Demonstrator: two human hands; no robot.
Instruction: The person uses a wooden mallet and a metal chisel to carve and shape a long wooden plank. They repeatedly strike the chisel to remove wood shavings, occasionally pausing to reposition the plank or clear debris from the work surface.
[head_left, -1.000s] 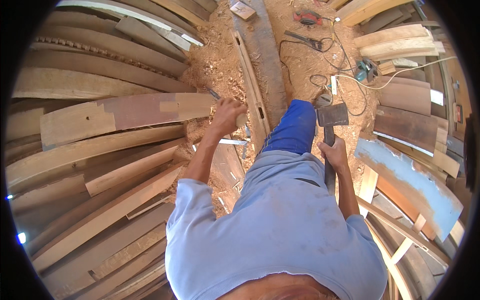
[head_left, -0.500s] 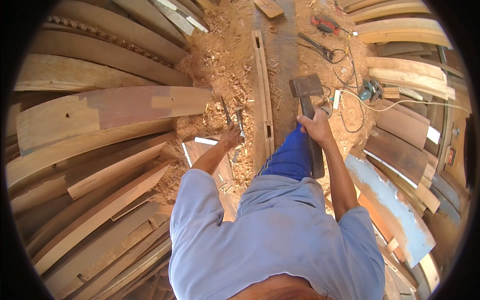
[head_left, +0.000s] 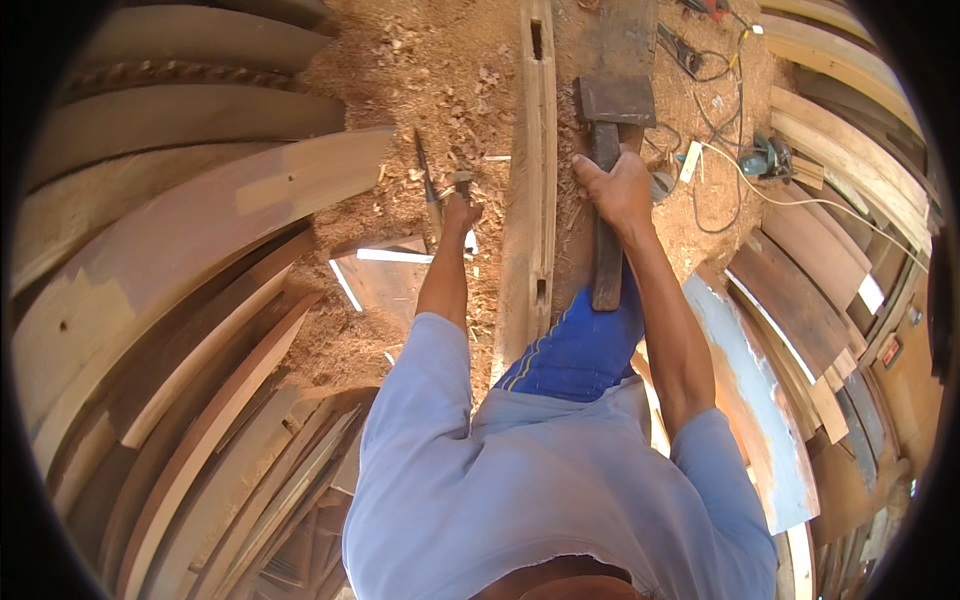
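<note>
My right hand [head_left: 618,192] is wrapped round the handle of a mallet [head_left: 617,101]. Its dark block head points away from me, and the handle runs back over my blue-clad leg. On the left, my left hand [head_left: 460,213] is closed round a short dark tool, perhaps a chisel, whose blunt end [head_left: 461,180] sticks out past the fingers; the rest is hidden. Right beside that hand lies a pointed dark-bladed tool [head_left: 427,180] with a tan handle. Between my hands stretches a long timber [head_left: 540,150] with slots cut in its upper face.
Wood shavings [head_left: 470,80] cover the ground. Leaning boards [head_left: 200,210] crowd the left, and more planks [head_left: 790,280] line the right. A teal power tool [head_left: 765,160] and its cords [head_left: 738,190] lie at the right. A white-edged board [head_left: 385,280] is near my left forearm.
The view has shifted, and the slotted timber appears lower and larger. My left hand has moved forward and closed round the short tool. My right hand still grips the mallet, now farther forward.
</note>
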